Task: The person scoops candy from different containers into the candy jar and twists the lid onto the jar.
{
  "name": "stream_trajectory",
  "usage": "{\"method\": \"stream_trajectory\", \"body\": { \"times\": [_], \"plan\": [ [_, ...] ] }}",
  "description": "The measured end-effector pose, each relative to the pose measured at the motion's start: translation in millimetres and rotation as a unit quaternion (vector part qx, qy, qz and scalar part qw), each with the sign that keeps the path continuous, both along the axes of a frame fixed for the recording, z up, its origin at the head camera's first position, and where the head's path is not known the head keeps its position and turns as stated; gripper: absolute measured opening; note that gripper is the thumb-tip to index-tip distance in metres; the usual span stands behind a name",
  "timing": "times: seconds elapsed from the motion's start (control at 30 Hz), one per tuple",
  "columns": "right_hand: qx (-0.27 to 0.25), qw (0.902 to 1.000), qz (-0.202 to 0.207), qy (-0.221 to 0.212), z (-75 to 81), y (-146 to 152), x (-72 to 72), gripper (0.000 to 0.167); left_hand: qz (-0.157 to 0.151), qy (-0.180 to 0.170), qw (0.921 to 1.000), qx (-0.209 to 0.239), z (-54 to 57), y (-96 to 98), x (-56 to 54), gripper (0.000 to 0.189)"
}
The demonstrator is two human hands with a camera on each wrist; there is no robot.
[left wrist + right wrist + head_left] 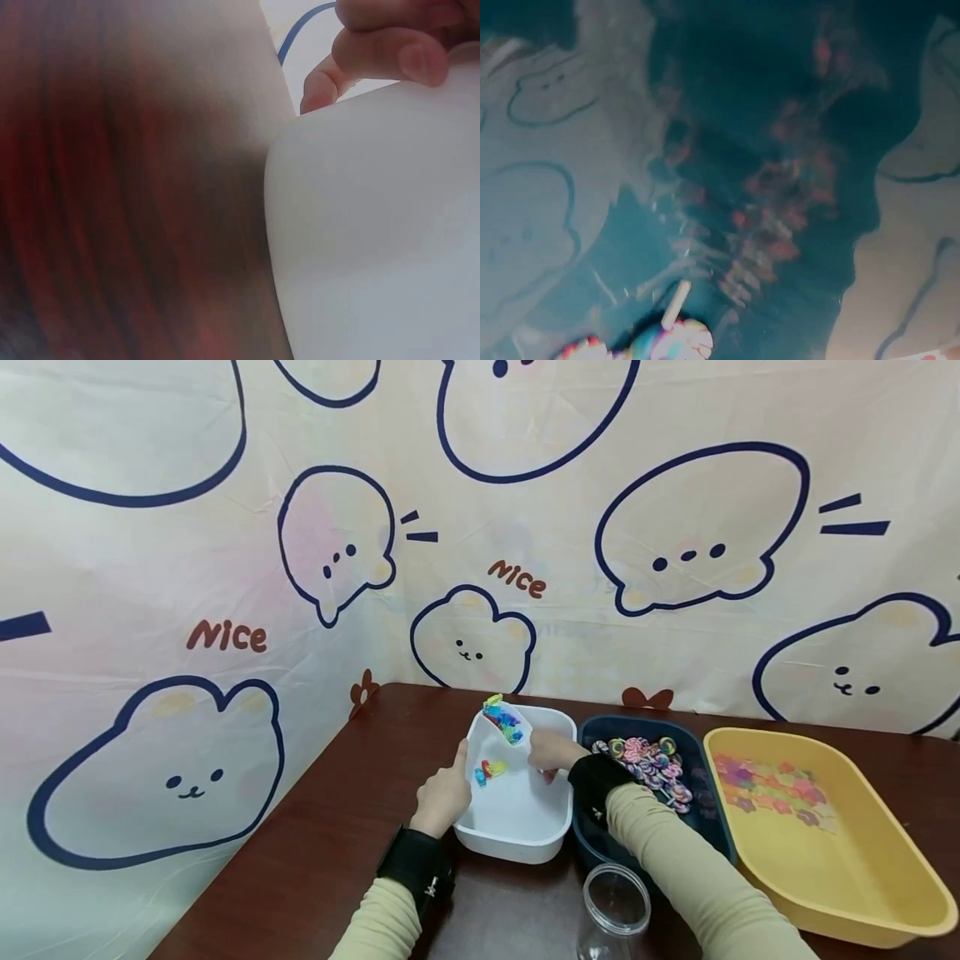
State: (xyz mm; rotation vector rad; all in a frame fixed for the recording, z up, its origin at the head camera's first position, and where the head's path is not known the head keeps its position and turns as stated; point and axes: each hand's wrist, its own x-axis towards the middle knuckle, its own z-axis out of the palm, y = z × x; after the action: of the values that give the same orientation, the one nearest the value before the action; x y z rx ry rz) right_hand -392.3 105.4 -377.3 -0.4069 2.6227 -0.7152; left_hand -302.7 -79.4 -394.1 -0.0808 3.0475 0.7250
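Observation:
My left hand [442,795] holds the left rim of a white plastic bin [513,847], its index finger stretched along the edge. In the left wrist view its curled fingers [390,54] lie at the rim. Inside the bin my right hand [553,750] grips what looks like a white scoop [522,720], though the grip is mostly hidden. Blue, red and yellow small pieces [504,722] lie on the scoop. A few more coloured pieces [489,772] rest on the bin floor. The right wrist view shows no hand, only a dark wall and candy-like swirls.
Right of the white bin stands a dark blue bin [600,722] with swirled lollipop-like pieces [656,764]. Beyond it is a yellow bin [847,877] holding flower-shaped translucent pieces [783,789]. A clear jar [617,906] stands at the front on the brown table [315,860]. A printed cloth hangs behind.

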Motion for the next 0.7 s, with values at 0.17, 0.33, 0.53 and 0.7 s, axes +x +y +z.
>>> {"method": "stream_trajectory", "body": {
  "times": [0.17, 0.33, 0.53, 0.7],
  "plan": [
    [-0.07, 0.9975, 0.003, -0.004, -14.2, 9, -15.0, 0.037, -0.006, 0.006, 1.0, 0.001, -1.3, 1.6, 3.3, 0.06],
    [-0.078, 0.9969, -0.006, 0.009, -5.1, 13, -7.6, 0.039, -0.009, 0.015, 0.9998, -0.001, -2.4, 2.3, 6.1, 0.059],
    [-0.002, 0.9973, -0.019, 0.071, 44.5, 15, 21.3, 0.024, -0.014, 0.018, 0.9997, -0.009, 0.0, -0.5, 2.5, 0.059],
    [0.038, 0.9928, 0.017, 0.112, 79.1, 37, 53.0, 0.031, -0.019, 0.012, 0.9996, -0.016, 3.9, -0.6, 1.7, 0.059]
  ]
}}
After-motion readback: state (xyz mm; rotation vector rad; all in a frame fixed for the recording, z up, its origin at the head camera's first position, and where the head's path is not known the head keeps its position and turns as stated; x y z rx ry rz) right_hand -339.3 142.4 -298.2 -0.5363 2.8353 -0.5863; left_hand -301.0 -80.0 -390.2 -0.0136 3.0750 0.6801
